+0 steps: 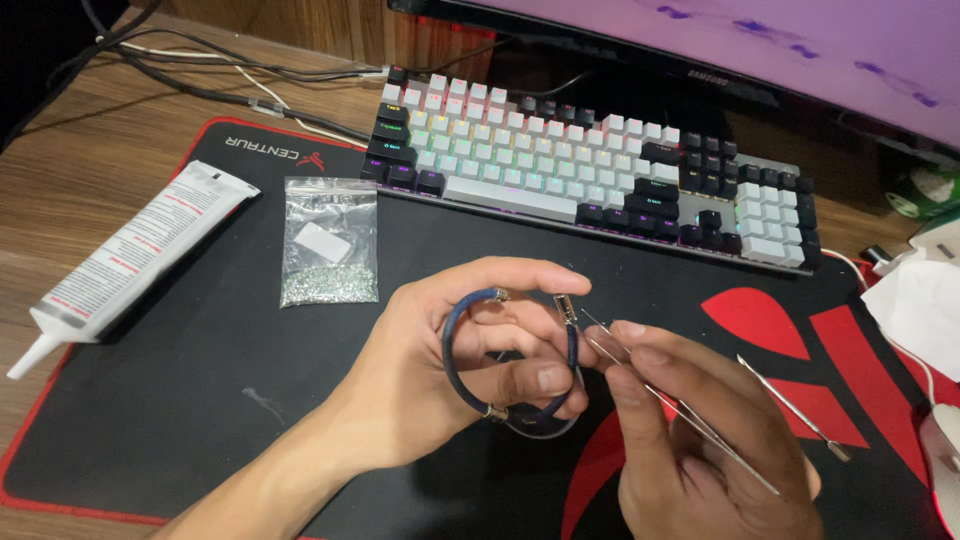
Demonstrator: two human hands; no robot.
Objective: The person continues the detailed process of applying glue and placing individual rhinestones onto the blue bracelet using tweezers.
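Right hand (690, 430), nearest the lens, lower right: fingers closed around thin metal tweezers (655, 395), tips aimed up-left toward the gold end cap of a dark blue cord bracelet (510, 365). Left hand (470, 360), centre frame, forearm entering from the lower left: thumb and fingers pinch the bracelet loop, which curls around the fingers — one capped end stands near the index fingertip, the other by the tweezer tips. Both hands hover just above a black desk mat (200, 380) w/ red edging and large red shapes at right.

Head view, surface: slim metal probe (795, 410) lies on the mat beside the right hand. Clear zip bag (328, 245) of small silvery pieces sits mid-left; white glue tube (125, 260) rests diagonally across the mat's left edge, nozzle toward the near side. Black-and-white backlit keyboard (600, 170) spans the far edge of the mat, monitor (720, 40) w/ pale purple screen above it. Wooden desk (70, 170) shows at left, cables (220, 80) trailing across it. White tissue (920, 300) at far right.
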